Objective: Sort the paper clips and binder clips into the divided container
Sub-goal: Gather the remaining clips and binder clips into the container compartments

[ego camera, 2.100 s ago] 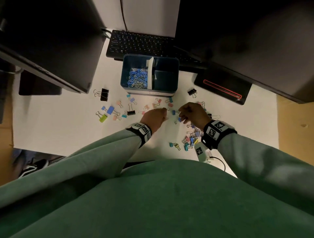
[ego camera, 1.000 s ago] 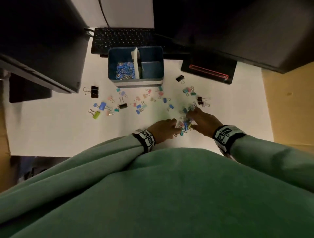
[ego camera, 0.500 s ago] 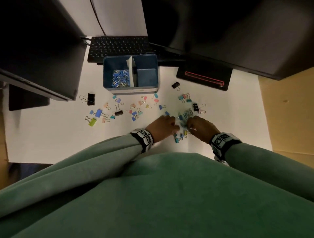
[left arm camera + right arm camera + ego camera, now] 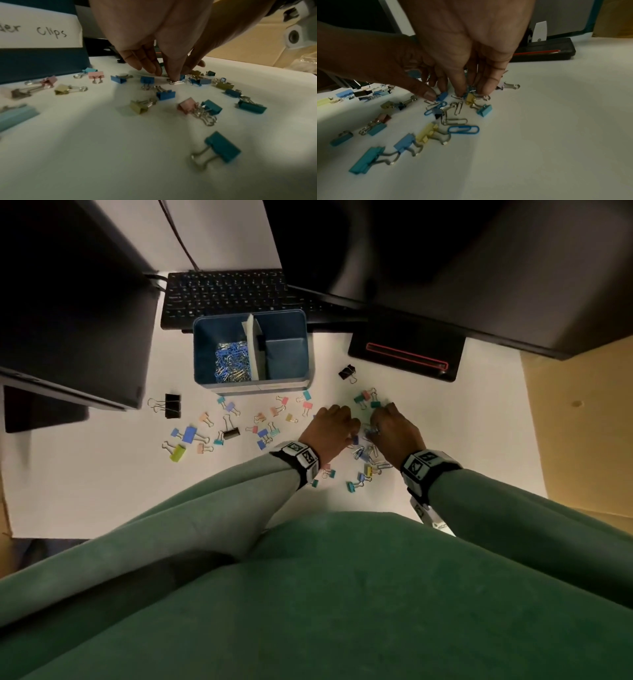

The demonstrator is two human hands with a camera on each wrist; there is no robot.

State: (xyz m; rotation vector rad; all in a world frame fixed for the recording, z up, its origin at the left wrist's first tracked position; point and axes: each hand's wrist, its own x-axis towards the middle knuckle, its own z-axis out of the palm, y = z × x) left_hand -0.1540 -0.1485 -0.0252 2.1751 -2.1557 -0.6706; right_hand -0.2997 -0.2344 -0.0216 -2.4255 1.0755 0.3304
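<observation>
**deskguy:** White desk (image 4: 85, 491) is littered with binder clips (image 4: 186, 434) and paper clips (image 4: 463, 129) — both hands are seen down in the pile on the right.

**clipfan:** Grip? A small bunch of paper clips is pinched by the right hand (image 4: 467, 54). The left hand (image 4: 154, 40) has its fingertips (image 4: 175, 77) pressed together on a silver clip. The blue container (image 4: 209, 361) is set near the keyboard (image 4: 226, 292) — paper clips in its left half.
</observation>
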